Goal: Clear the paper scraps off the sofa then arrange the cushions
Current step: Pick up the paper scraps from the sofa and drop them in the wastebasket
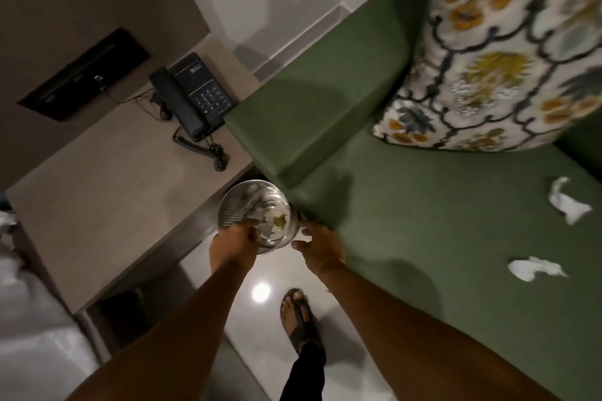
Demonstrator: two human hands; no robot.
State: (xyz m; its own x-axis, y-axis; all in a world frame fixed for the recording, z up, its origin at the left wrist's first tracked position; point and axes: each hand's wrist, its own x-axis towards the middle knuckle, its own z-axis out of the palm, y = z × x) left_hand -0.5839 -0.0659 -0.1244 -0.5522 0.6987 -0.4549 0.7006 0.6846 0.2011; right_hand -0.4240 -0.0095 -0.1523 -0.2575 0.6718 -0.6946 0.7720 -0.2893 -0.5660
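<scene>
Two crumpled white paper scraps lie on the green sofa [439,238] seat, one [568,203] near the right edge and another [534,268] nearer to me. A floral cushion [488,58] leans upright in the sofa's corner. A shiny metal bin [234,202] stands on the floor between the desk and the sofa arm, with some scraps inside. My left hand [233,238] grips the bin's near rim. My right hand [321,242] is at the bin's right side, fingers apart and holding nothing; whether they touch the bin is unclear.
A beige desk [107,179] at the left carries a black telephone [195,98] with a coiled cord. White bedding [29,335] shows at the lower left. My sandalled foot [298,316] stands on the glossy floor below the bin.
</scene>
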